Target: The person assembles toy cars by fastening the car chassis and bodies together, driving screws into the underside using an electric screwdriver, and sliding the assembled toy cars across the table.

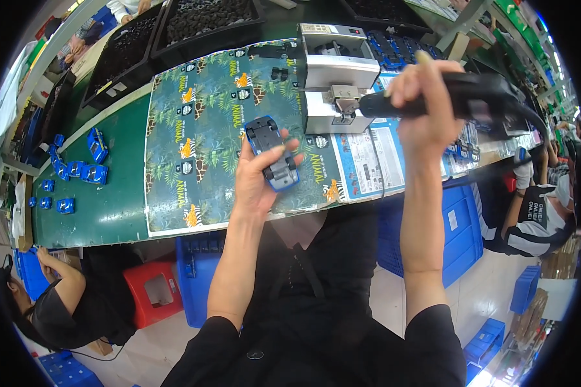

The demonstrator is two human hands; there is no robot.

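My left hand point(253, 184) is closed round a blue toy car point(263, 137), turned so its black underside faces up, with the thumb lying across it. My right hand point(430, 106) grips a black electric screwdriver point(481, 97) lying almost level. The screwdriver's front end reaches the outlet of a silver screw feeder point(339, 61); whether its tip touches a screw there is too small to tell. The car is held to the left of the feeder, above a patterned printed sheet point(219, 142).
Several blue toy cars point(97, 145) and car parts lie on the green table point(119, 193) at left. More blue cars point(400, 50) stand behind the feeder. Black bins point(206, 26) of small dark parts line the back. Blue crates point(458, 226) stand below. A co-worker point(71, 303) sits at lower left.
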